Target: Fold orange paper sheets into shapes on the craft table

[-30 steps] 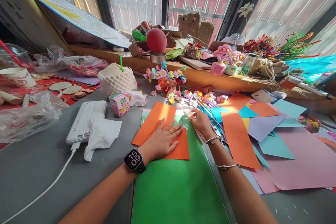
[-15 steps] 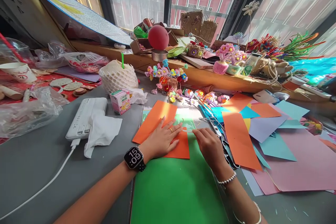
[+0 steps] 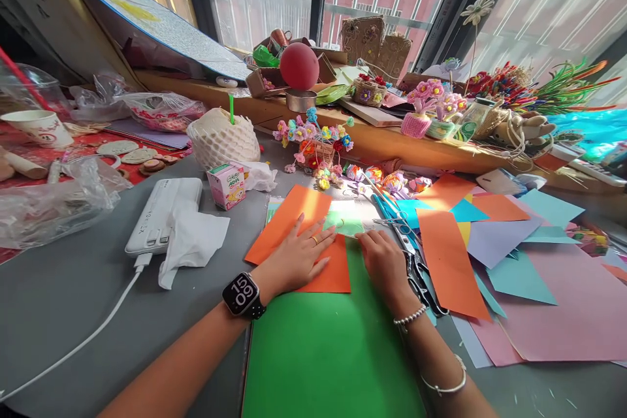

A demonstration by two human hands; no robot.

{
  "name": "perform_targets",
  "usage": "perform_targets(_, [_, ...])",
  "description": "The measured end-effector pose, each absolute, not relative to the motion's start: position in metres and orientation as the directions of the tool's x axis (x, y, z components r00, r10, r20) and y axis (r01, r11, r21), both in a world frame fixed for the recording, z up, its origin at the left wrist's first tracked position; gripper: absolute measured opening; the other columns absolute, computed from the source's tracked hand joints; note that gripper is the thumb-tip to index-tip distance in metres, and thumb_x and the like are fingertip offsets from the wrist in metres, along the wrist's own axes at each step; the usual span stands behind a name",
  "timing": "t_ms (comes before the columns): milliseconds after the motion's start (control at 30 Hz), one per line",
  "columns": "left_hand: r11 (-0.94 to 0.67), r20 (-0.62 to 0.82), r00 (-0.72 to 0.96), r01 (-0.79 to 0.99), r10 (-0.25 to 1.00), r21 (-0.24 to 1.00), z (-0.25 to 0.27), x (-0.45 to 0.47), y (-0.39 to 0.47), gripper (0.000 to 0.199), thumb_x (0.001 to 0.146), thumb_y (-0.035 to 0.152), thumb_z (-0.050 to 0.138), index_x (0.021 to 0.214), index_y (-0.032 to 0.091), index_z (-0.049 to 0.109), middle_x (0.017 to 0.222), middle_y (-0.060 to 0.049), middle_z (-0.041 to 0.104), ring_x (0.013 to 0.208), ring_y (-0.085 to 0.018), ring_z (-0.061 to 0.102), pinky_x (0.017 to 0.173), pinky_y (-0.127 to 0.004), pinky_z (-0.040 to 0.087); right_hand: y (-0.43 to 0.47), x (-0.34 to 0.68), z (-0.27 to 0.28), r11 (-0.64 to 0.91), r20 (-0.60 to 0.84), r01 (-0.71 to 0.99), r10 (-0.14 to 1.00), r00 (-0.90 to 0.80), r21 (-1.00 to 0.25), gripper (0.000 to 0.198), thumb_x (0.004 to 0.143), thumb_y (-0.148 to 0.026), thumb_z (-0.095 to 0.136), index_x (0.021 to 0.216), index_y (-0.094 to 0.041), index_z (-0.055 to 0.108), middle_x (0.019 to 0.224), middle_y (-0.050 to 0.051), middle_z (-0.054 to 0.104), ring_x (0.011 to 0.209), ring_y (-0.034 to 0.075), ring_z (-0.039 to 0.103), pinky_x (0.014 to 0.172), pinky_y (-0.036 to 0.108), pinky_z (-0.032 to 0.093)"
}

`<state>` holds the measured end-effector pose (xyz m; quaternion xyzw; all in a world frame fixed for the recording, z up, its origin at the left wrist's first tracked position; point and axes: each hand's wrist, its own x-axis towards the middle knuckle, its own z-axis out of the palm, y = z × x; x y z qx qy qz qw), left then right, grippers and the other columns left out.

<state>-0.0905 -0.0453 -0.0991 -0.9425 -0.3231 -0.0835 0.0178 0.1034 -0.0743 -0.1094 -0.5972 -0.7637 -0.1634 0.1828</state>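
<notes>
My left hand [image 3: 294, 255] lies flat with fingers spread, pressing on an orange paper rectangle [image 3: 333, 277]. Another orange sheet [image 3: 298, 206] extends under and beyond it. Both rest on a large green board or sheet [image 3: 328, 353]. Just right of the orange paper's upper edge, my right hand [image 3: 385, 264] is pinched closed on a thin pale sliver [image 3: 349, 235], mostly hidden by the fingers; its kind cannot be made out. Black-handled scissors [image 3: 421, 281] lie beside my right hand, along with a small metal pair [image 3: 386, 222].
Cut coloured papers [image 3: 519, 274] overlap on the right. A power bank [image 3: 164, 215] with a white cable and a tissue [image 3: 196, 241] lie left. Farther back stand a pink box [image 3: 226, 186], a coconut [image 3: 223, 137] with a green straw, and crocheted flowers [image 3: 316, 140].
My right hand has shifted slightly left and up, closer to the orange paper, and the pale sliver shows less. The left hand stays pressed on the paper, and the view has tilted slightly.
</notes>
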Motion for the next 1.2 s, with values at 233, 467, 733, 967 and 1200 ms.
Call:
perform_targets(233, [-0.752,0.13,0.744,0.659,0.655,0.017,-0.094,-0.106,-0.04,0.044,0.088,0.032,0.021,0.13,0.019,0.029,0.135,-0.001,0.034,0.128,-0.016,0.016,0.105,-0.04,0.003,-0.061,0.095,-0.103,0.317,0.442,0.948,0.848,-0.293,0.021,0.02,0.083,-0.015,0.044,0.092,-0.02,0.061,0.072,0.003,0.062,0.068,0.018,0.05,0.057,0.027,0.033])
perform_targets(467, [-0.712,0.119,0.704,0.701,0.7,0.035,-0.094,-0.108,-0.044,0.045,0.083,0.02,0.028,0.128,0.016,0.032,0.135,-0.003,0.034,0.125,-0.017,0.025,0.104,-0.035,0.016,-0.06,0.086,-0.101,0.355,0.434,0.934,0.845,-0.311,-0.023,0.016,0.083,-0.015,0.045,0.084,-0.019,0.061,0.074,0.003,0.062,0.07,0.017,0.051,0.058,0.025,0.033])
perform_targets(733, [-0.697,0.128,0.686,0.712,0.717,0.091,-0.096,-0.106,-0.046,0.05,0.085,0.043,0.03,0.125,0.013,0.037,0.133,-0.007,0.036,0.124,-0.021,0.027,0.104,-0.039,0.02,-0.058,0.082,-0.104,0.359,0.473,0.933,0.826,-0.308,-0.019,0.016,0.082,-0.014,0.046,0.074,-0.018,0.058,0.071,0.002,0.059,0.067,0.016,0.049,0.057,0.025,0.032])
perform_targets(967, [-0.696,0.132,0.684,0.708,0.718,0.116,-0.095,-0.105,-0.047,0.052,0.084,0.043,0.032,0.127,0.012,0.034,0.134,-0.008,0.035,0.125,-0.021,0.027,0.104,-0.04,0.019,-0.059,0.082,-0.105,0.379,0.47,0.925,0.819,-0.33,-0.01,0.015,0.082,-0.014,0.046,0.089,-0.02,0.059,0.069,0.001,0.059,0.066,0.016,0.048,0.056,0.026,0.031])
perform_targets(1200, [-0.704,0.161,0.686,0.699,0.71,0.128,-0.096,-0.106,-0.046,0.05,0.084,0.042,0.033,0.126,0.014,0.035,0.131,-0.007,0.039,0.124,-0.021,0.028,0.103,-0.04,0.02,-0.062,0.082,-0.105,0.393,0.483,0.918,0.814,-0.323,-0.047,0.014,0.081,-0.012,0.046,0.084,-0.017,0.059,0.071,0.002,0.061,0.068,0.016,0.05,0.057,0.025,0.033])
